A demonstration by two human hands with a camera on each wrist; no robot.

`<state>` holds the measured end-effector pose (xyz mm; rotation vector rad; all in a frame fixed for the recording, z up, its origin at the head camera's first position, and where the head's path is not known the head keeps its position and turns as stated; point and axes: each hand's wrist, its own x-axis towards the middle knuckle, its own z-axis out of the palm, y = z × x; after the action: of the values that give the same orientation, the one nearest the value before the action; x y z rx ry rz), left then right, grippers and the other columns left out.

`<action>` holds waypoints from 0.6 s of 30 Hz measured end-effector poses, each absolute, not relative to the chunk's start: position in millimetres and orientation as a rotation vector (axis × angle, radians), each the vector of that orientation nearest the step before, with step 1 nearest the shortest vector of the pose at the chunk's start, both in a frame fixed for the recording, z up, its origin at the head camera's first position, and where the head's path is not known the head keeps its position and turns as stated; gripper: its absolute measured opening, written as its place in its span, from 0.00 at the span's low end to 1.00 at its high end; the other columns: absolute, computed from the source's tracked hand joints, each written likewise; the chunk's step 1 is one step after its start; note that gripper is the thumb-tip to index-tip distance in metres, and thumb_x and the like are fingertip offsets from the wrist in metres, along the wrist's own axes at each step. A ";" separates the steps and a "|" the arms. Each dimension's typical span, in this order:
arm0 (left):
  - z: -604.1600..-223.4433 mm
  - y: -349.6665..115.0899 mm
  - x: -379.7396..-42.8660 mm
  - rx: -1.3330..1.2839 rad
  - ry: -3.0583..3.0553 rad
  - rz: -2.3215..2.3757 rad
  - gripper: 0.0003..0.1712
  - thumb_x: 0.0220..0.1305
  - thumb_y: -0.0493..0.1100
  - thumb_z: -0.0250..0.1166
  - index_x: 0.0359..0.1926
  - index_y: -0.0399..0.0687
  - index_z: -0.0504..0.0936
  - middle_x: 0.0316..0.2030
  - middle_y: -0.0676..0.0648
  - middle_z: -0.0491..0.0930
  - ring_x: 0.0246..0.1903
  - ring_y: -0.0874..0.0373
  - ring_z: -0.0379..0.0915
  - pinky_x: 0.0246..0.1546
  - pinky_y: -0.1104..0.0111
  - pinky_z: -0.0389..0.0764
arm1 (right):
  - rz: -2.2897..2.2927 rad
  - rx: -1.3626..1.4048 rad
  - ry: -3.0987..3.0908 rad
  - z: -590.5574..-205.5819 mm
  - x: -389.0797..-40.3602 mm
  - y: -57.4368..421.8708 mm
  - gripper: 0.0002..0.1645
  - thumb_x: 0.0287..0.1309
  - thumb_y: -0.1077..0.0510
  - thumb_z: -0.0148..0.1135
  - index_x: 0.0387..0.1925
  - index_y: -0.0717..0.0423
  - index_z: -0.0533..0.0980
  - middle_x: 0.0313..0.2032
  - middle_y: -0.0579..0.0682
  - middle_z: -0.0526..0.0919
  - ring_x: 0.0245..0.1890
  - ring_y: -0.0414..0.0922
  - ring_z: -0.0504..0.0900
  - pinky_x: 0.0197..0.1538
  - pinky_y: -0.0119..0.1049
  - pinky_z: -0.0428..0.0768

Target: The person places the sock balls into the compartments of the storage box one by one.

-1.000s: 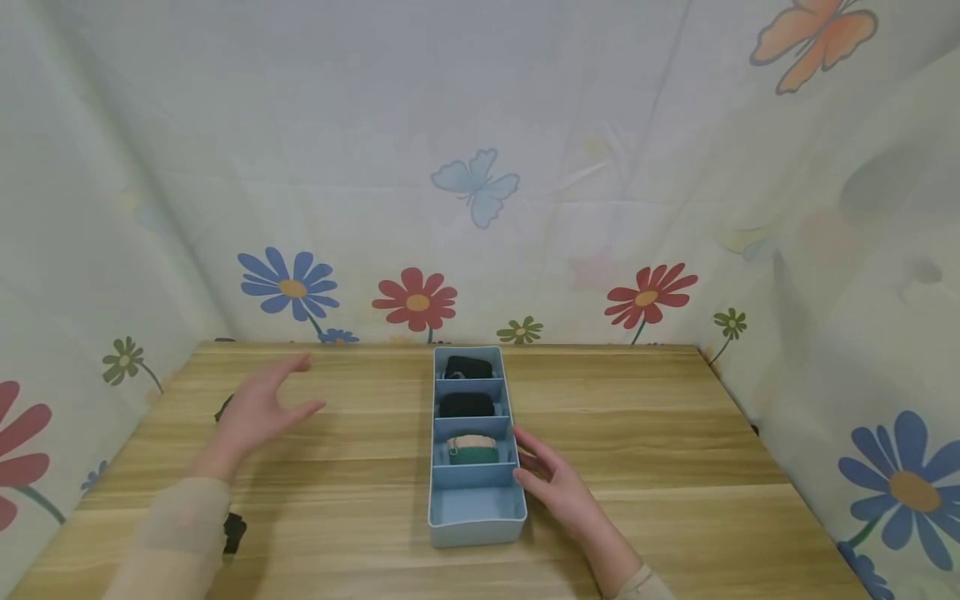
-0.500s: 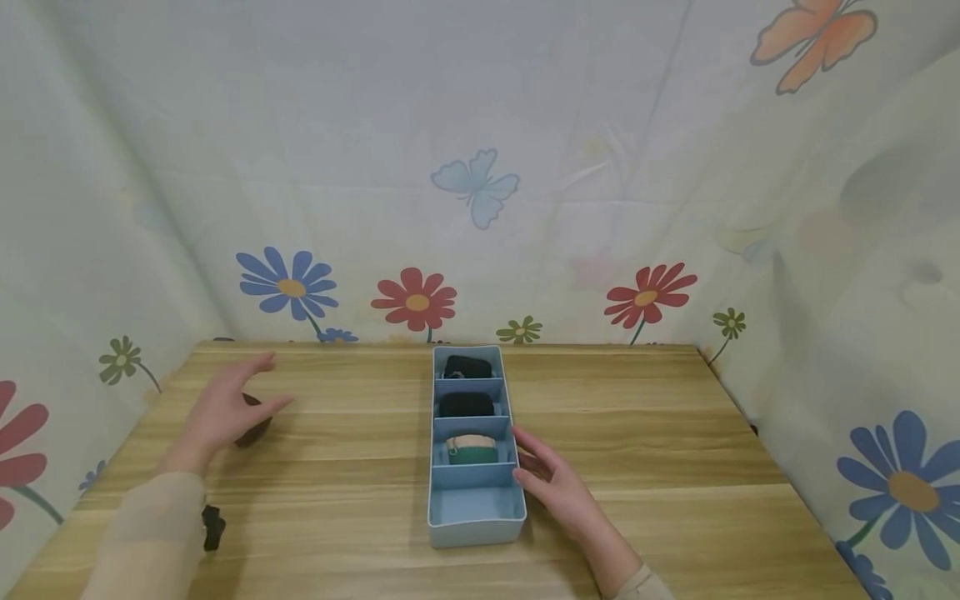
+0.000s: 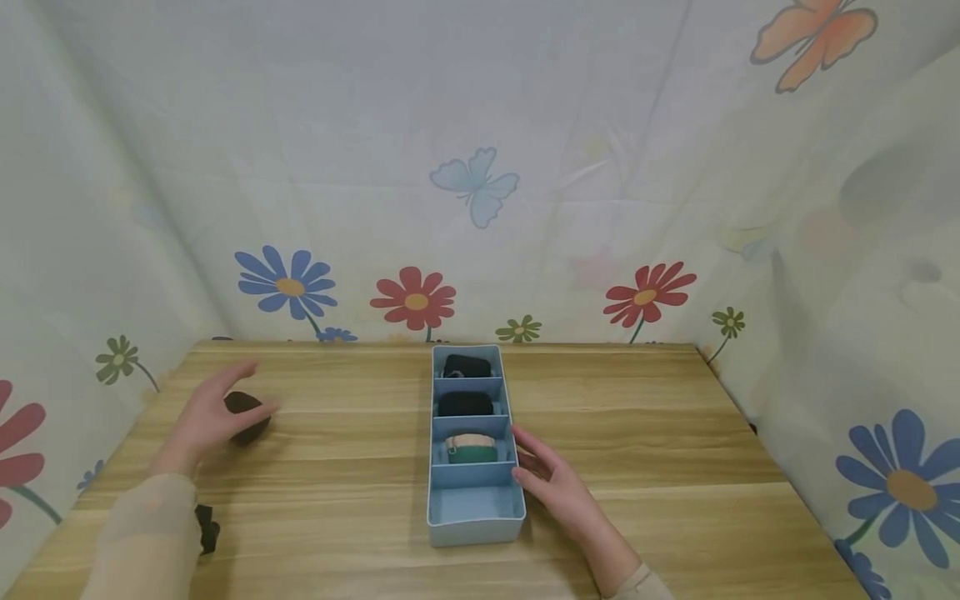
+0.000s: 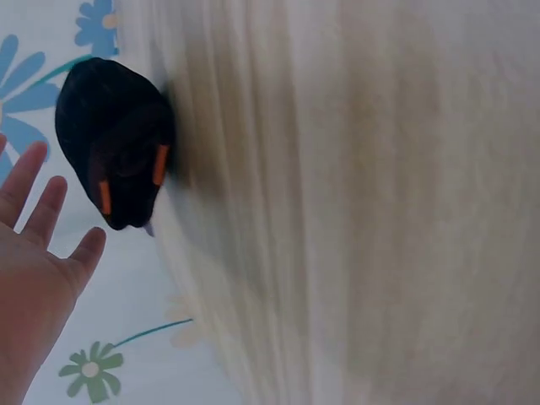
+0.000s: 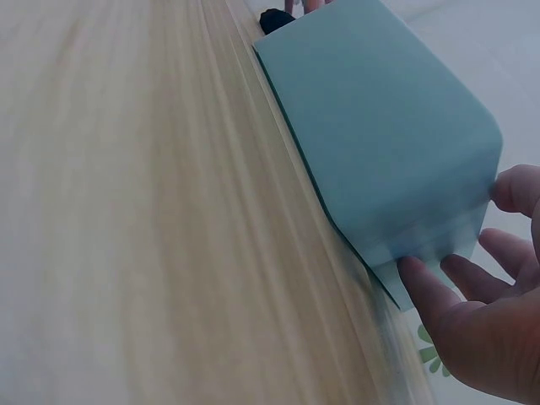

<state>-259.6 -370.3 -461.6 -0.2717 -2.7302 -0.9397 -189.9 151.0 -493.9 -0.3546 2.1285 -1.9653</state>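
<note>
My left hand (image 3: 208, 417) is spread beside a dark rounded thing (image 3: 246, 421) on the left of the table. In the left wrist view this black thing (image 4: 114, 126) shows two orange strips, and the visible fingers stand apart from it. Its kind is unclear. My right hand (image 3: 561, 492) touches the right side of a long light-blue divided box (image 3: 476, 533); the right wrist view has its fingertips (image 5: 422, 278) against the box wall. From the back, the compartments hold a black pouch-like thing (image 3: 468, 367), another black thing (image 3: 465, 405), and a green and beige thing (image 3: 472, 450). The front compartment is bare.
A small black thing (image 3: 207, 529) lies on the wooden table (image 3: 337, 517), partly hidden by the left sleeve (image 3: 142, 533). Flower-printed cloth (image 3: 480, 250) hangs around the back and sides. A small dark thing (image 3: 753, 429) shows at the right table edge.
My left hand has moved left and the dark rounded thing has come into view beside its thumb. My right hand and the box stay as they were.
</note>
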 end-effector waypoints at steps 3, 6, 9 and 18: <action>-467.2 -376.6 -258.0 -0.253 -2.737 -0.943 0.52 0.56 0.52 0.75 0.72 0.31 0.59 0.65 0.23 0.62 0.64 0.24 0.53 0.59 0.32 0.56 | -1.962 -0.354 2.134 -493.4 -190.0 151.5 0.36 0.67 0.61 0.61 0.74 0.55 0.61 0.73 0.57 0.61 0.69 0.60 0.63 0.65 0.46 0.69; -472.0 -382.6 -255.5 -0.241 -2.747 -0.944 0.54 0.56 0.52 0.75 0.72 0.31 0.58 0.67 0.23 0.59 0.65 0.23 0.52 0.60 0.32 0.56 | -1.960 -0.351 2.137 -493.2 -190.0 151.3 0.36 0.67 0.62 0.61 0.73 0.55 0.62 0.73 0.57 0.61 0.69 0.60 0.64 0.65 0.46 0.69; -475.3 -386.5 -253.5 -0.239 -2.761 -0.959 0.56 0.55 0.53 0.76 0.73 0.31 0.56 0.68 0.23 0.57 0.65 0.23 0.50 0.60 0.32 0.55 | -1.962 -0.340 2.134 -493.6 -190.1 151.4 0.36 0.67 0.62 0.61 0.73 0.55 0.62 0.73 0.56 0.61 0.69 0.59 0.64 0.65 0.45 0.69; -484.9 -392.2 -249.9 -0.251 -2.780 -1.013 0.58 0.52 0.51 0.78 0.74 0.32 0.54 0.69 0.23 0.54 0.66 0.22 0.47 0.61 0.31 0.52 | -1.974 -0.352 2.127 -494.4 -190.1 151.3 0.36 0.66 0.62 0.62 0.73 0.56 0.62 0.72 0.57 0.61 0.69 0.59 0.64 0.65 0.43 0.70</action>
<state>-249.9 -392.2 -484.9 -0.2508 -2.7796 -1.0134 -190.1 151.3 -494.4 -0.3515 2.1270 -1.9738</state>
